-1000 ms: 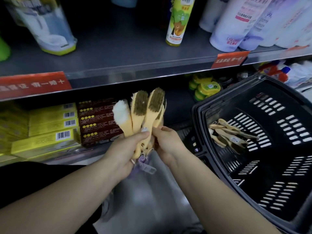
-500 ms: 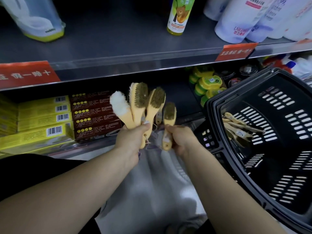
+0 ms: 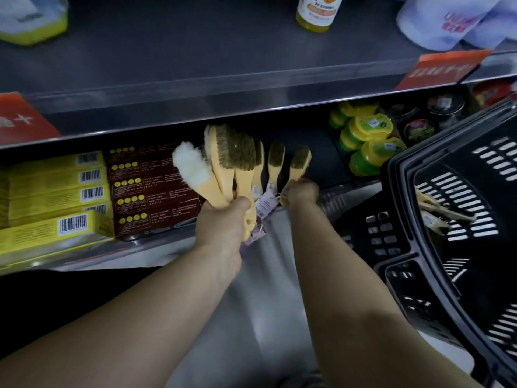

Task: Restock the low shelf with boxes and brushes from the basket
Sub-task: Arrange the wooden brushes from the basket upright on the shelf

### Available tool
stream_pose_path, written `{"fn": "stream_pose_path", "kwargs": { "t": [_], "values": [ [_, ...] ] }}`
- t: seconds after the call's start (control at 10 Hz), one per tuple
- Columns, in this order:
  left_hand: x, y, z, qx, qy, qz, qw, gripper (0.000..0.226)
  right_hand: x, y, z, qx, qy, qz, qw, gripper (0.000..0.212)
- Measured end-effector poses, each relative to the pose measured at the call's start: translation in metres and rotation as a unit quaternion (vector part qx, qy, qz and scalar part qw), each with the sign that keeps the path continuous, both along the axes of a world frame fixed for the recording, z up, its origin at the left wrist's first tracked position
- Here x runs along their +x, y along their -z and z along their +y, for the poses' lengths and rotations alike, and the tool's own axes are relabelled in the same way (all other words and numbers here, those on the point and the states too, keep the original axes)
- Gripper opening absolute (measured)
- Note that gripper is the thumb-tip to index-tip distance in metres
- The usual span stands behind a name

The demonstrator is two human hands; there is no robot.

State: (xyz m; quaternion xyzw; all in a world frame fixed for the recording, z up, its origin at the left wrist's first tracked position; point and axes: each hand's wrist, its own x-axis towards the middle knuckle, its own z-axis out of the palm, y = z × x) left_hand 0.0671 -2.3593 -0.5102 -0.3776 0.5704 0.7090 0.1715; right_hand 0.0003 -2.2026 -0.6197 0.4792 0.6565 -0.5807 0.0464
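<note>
Brushes (image 3: 223,163) fan from the left hand (image 3: 221,222), clenched round their pale wooden handles, likely to keep spares ready, while the right hand (image 3: 300,191) grips one brush (image 3: 299,163) by its handle, stiff bristles up, over the dark gap on the low shelf (image 3: 324,166) beside flat boxes (image 3: 56,203) (more lie in the slotted basket (image 3: 391,219)).

A yellow bottle (image 3: 316,12) and white bottles (image 3: 442,21) stand on the upper shelf (image 3: 195,65).
</note>
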Motion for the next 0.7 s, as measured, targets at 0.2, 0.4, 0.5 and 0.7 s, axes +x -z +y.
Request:
{"fn": "stream_pose_path", "kwargs": {
  "t": [0.2,0.4,0.5,0.7],
  "values": [
    [-0.013,0.004,0.006,0.008,0.01,-0.002,1.0,0.019,-0.013,0.017,0.017,0.084,-0.044,-0.014,0.995,0.034],
    [-0.019,0.007,0.014,-0.002,0.025,0.015,1.0,0.03,0.012,0.019,0.018,-0.018,0.011,-0.004,1.0,0.028],
    [-0.02,0.009,0.018,-0.007,0.031,0.019,0.999,0.035,0.032,0.017,0.015,-0.066,0.015,0.055,0.996,0.022],
    [-0.02,0.012,0.02,-0.019,0.033,0.016,0.999,0.032,0.03,0.018,0.012,0.136,-0.12,0.023,0.983,0.023]
  ]
}}
